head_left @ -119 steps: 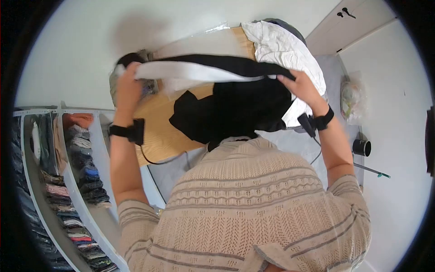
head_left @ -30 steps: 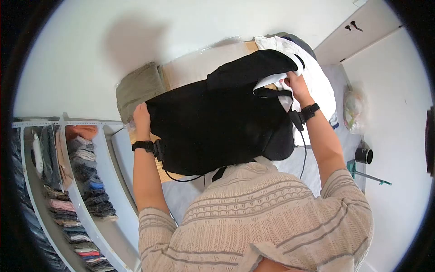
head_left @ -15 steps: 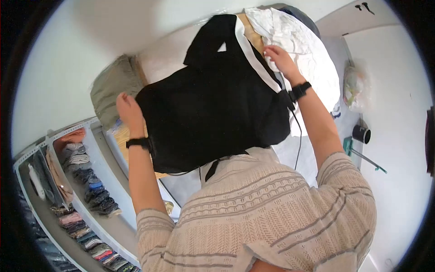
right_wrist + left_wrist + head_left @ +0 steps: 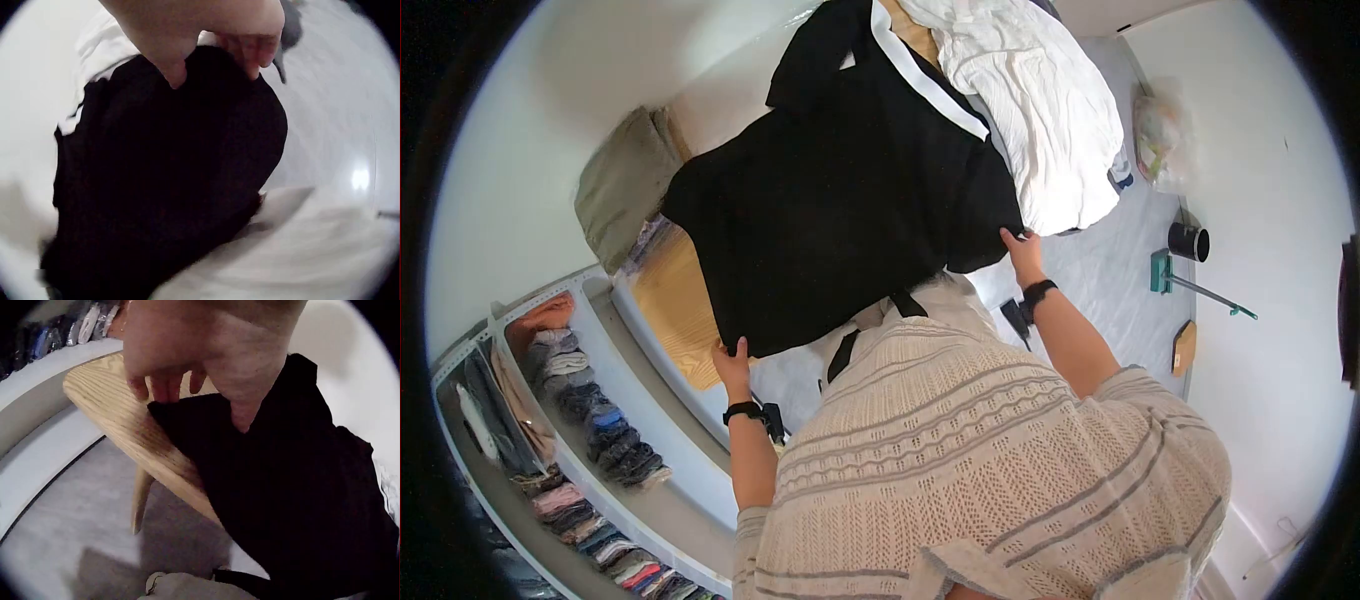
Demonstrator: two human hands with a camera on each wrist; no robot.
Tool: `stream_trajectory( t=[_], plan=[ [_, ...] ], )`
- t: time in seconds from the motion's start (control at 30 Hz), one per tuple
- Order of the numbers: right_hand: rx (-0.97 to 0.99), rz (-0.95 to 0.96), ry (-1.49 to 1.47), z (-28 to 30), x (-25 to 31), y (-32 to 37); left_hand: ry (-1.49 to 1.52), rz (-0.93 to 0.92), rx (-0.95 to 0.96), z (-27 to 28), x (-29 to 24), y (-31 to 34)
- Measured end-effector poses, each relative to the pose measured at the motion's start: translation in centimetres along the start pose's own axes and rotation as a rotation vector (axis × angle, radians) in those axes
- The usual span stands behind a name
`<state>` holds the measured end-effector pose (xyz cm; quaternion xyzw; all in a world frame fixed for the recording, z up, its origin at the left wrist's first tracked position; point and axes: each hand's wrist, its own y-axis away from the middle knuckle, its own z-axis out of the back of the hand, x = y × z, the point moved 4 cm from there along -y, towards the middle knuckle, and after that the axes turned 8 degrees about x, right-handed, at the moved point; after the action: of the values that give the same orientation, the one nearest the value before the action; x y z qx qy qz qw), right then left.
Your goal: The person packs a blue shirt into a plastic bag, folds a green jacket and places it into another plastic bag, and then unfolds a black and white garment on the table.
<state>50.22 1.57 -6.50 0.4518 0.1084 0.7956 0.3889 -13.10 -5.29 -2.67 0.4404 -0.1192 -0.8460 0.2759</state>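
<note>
white walls, grey floor, wooden table, shelf w/ folded clothes

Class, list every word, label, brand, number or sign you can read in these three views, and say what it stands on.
No text can be read in any view. The black garment, gripped by the left hand and the right hand, shows only a plain white stripe. The folded clothes on the shelf are too small to tell.

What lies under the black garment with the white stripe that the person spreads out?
A light wooden table: its bare top shows beside the black garment, near the left hand. The middle of the table is covered, so anything else there cannot be seen.
</note>
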Motion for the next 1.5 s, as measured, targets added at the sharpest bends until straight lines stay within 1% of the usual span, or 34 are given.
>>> stream_trajectory(
  t=[0.03,0.1,0.13,0.17,0.2,0.23,0.3,0.37,0.43,0.5,0.53,0.6,0.63,0.67,0.7,0.73,0.77,0.83,0.9,0.93,0.97,1.0,1.03,1.07,1.1,1.17,1.23,1.27,1.3,1.33,1.37,1.43,1.47,1.5],
  plan=[
    [-0.005,0.001,0.0,-0.1,0.3,0.4,0.003,-0.004,0.003,-0.1,0.1,0.2],
    [0.191,-0.216,-0.255,-0.8,1.2,1.3,-0.462,-0.082,-0.037,-0.3,-0.8,0.1],
    [0.136,-0.174,-0.192,-0.9,1.2,1.3,-0.457,-0.09,-0.035,-0.7,-0.1,-0.1],
    [0.127,-0.171,-0.194,-0.6,1.2,1.1,-0.567,-0.162,-0.151,-0.7,0.6,-0.4],
    [0.128,-0.074,0.112,0.1,1.6,0.7,-0.673,-0.235,-0.269,-0.8,1.1,-0.6],
    [0.125,0.022,0.419,0.6,2.0,0.8,-0.666,-0.243,-0.268,-1.0,0.6,-0.4],
    [0.153,0.044,0.378,2.6,6.1,3.8,-0.745,-0.059,-0.175,-0.7,-1.3,0.0],
    [-0.166,0.317,0.068,5.0,9.0,5.7,-0.677,-0.095,-0.129,-0.4,-2.4,0.2],
    [-0.187,0.45,-0.198,7.6,11.8,4.9,-0.614,-0.125,-0.095,-0.4,-2.2,-0.1],
    [-0.315,0.679,0.031,11.3,17.2,5.0,-0.461,-0.066,-0.032,-0.7,-0.4,-1.3],
    [-0.356,0.704,0.204,13.0,19.5,4.4,-0.456,-0.067,-0.042,-0.5,-0.2,-1.5],
    [-0.428,0.731,0.52,15.7,24.0,3.1,-0.369,-0.177,-0.028,-0.6,-0.3,-1.5],
    [-0.46,0.731,0.659,16.4,25.6,2.2,-0.37,-0.173,-0.038,-0.4,-0.7,-1.2],
    [-0.473,0.768,0.736,16.9,26.6,0.9,-0.365,-0.156,0.007,-0.3,-1.6,-0.9],
    [-0.486,0.798,0.813,17.4,26.9,-0.7,-0.363,-0.14,0.057,-0.2,-2.0,-0.5],
    [-0.522,0.924,0.875,17.4,26.3,-2.4,-0.375,-0.142,0.06,-0.2,-2.0,-0.2],
    [-0.523,0.913,0.869,16.7,24.8,-2.4,-0.325,-0.169,0.055,-0.3,-1.7,-0.1],
    [-0.72,0.935,0.708,15.1,22.7,-1.8,-0.271,-0.204,0.048,-0.5,-1.1,-0.8],
    [-0.58,1.03,0.522,11.6,19.4,0.0,-0.317,-0.125,0.058,-0.2,1.1,-1.8],
    [-0.527,1.076,0.522,9.3,17.3,1.1,-0.314,-0.12,0.049,-0.2,1.6,-1.9],
    [-0.412,1.038,0.593,7.0,14.8,1.8,-0.287,-0.131,0.056,-0.1,2.1,-2.0],
    [-0.395,0.965,0.65,5.1,12.8,2.9,-0.262,-0.142,0.062,0.1,2.3,-2.1],
    [-0.374,0.793,0.697,3.5,11.1,4.1,-0.26,-0.137,0.054,0.3,2.2,-2.0],
    [-0.402,0.687,0.732,2.5,9.5,4.3,-0.299,-0.089,0.103,0.3,2.0,-1.9],
    [-0.375,0.49,0.702,1.8,8.2,4.2,-0.338,-0.042,0.151,0.2,1.7,-1.8],
    [-0.424,0.267,0.475,1.0,5.5,2.7,-0.416,-0.049,0.174,0.2,0.7,-1.5],
    [-0.459,0.248,0.316,0.7,3.8,1.0,-0.502,-0.051,0.196,0.7,-0.1,-0.8],
    [-0.426,0.251,0.309,1.0,4.3,1.3,-0.431,0.053,0.349,0.6,-0.2,-0.4],
    [-0.389,0.195,0.332,1.6,4.7,1.4,-0.353,0.155,0.5,0.4,-0.4,0.1],
    [-0.334,0.174,0.363,2.1,4.2,0.7,-0.394,0.163,0.547,0.8,-1.9,1.3],
    [-0.281,0.155,0.396,2.8,3.6,-0.3,-0.392,0.165,0.538,0.7,-2.1,2.0],
    [-0.305,0.153,0.362,4.0,3.4,-0.5,-0.315,0.336,0.632,0.5,-1.4,3.0],
    [-0.3,0.237,0.341,4.1,3.2,-0.8,-0.4,0.325,0.636,0.4,-0.8,2.7],
    [-0.26,0.217,0.373,4.2,2.7,-1.4,-0.396,0.33,0.632,0.7,-0.1,2.5]
  ],
)
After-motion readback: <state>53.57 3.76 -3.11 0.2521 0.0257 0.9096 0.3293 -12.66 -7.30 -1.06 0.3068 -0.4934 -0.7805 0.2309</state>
